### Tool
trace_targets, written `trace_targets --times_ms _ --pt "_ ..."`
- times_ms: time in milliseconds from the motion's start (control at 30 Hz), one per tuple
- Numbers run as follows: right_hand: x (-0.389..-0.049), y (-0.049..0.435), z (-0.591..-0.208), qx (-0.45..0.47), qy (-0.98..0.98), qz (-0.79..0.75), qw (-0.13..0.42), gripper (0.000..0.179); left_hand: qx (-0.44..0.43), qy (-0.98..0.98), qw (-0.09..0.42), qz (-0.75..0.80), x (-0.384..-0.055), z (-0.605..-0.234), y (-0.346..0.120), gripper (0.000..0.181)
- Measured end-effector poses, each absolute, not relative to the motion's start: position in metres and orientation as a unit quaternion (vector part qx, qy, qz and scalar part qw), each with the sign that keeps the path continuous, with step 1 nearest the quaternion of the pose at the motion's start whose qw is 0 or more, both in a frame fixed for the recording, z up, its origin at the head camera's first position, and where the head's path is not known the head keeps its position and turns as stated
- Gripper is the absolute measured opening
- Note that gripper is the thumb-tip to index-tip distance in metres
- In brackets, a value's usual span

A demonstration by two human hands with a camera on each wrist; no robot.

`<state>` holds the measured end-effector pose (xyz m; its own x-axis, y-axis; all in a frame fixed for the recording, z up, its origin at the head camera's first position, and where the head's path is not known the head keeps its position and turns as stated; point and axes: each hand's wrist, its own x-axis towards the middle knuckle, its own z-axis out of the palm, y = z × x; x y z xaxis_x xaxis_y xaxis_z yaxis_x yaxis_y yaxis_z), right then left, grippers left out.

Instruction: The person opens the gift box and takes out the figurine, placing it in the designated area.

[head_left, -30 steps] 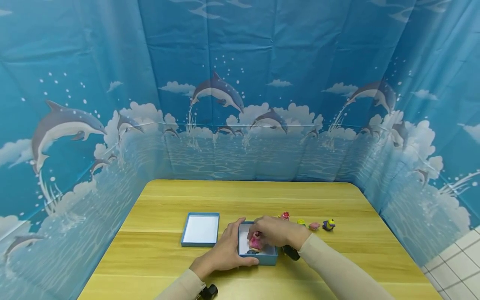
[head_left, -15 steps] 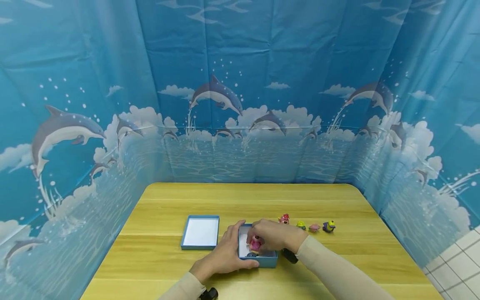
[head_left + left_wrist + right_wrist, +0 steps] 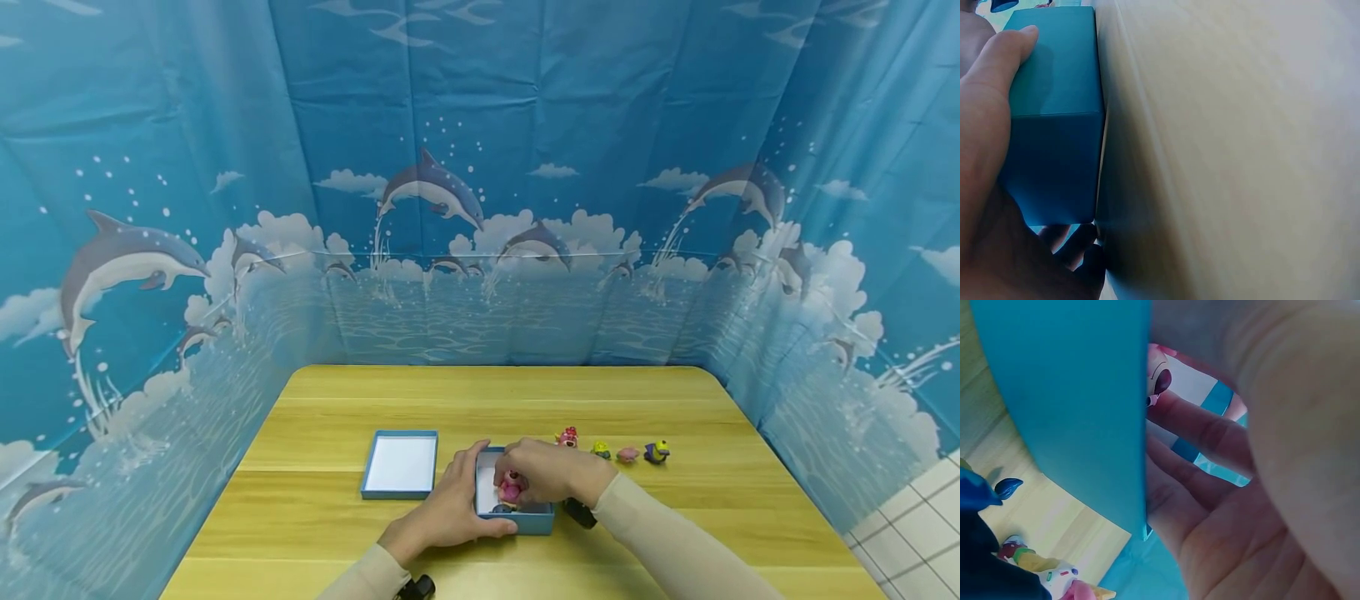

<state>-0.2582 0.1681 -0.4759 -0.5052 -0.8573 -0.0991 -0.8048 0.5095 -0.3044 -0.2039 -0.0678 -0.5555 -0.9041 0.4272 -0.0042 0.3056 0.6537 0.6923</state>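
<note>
A blue box [image 3: 532, 523] with a white inside stands on the table. My left hand [image 3: 446, 507] grips it at its left side; the left wrist view shows the thumb [image 3: 1007, 56] flat against one wall and fingers round the adjoining side. My right hand [image 3: 553, 468] reaches down into the box and holds a small pink figurine [image 3: 512, 487] with a dark nose. Its head [image 3: 1157, 374] shows between box wall and fingers in the right wrist view, the rest hidden. Beside it in the box lies a small dark grey-blue piece [image 3: 501, 508].
Left of the box lies a matching lid [image 3: 400, 462], white inside facing up. Behind and right stand several small figurines: a pink-red one [image 3: 567, 437], a yellow one [image 3: 601, 450], a pink one [image 3: 627, 454] and a purple-yellow one [image 3: 657, 452]. A dolphin-print curtain [image 3: 480, 308] surrounds the table [image 3: 480, 392].
The head view has tilted a little. Inside the box the pink figurine and my right hand have shifted only slightly. My left hand keeps its hold on the box.
</note>
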Motion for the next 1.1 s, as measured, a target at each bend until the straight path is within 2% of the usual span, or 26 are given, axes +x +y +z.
trace_targets --times_ms 233,967,1100 --pt "-0.2584 0.1696 -0.4796 -0.484 0.858 -0.125 0.119 0.021 0.204 0.906 0.081 0.361 -0.2040 -0.5583 -0.0676 0.137" --pt "-0.2581 0.1741 -0.4764 -0.480 0.859 -0.143 0.102 0.025 0.204 0.907 0.082 0.359 -0.2048 -0.5570 -0.0667 0.137" --pt "-0.2578 0.1749 -0.4756 -0.479 0.859 -0.151 0.098 0.019 0.202 0.909 0.082 0.356 -0.2041 -0.5566 -0.0670 0.137"
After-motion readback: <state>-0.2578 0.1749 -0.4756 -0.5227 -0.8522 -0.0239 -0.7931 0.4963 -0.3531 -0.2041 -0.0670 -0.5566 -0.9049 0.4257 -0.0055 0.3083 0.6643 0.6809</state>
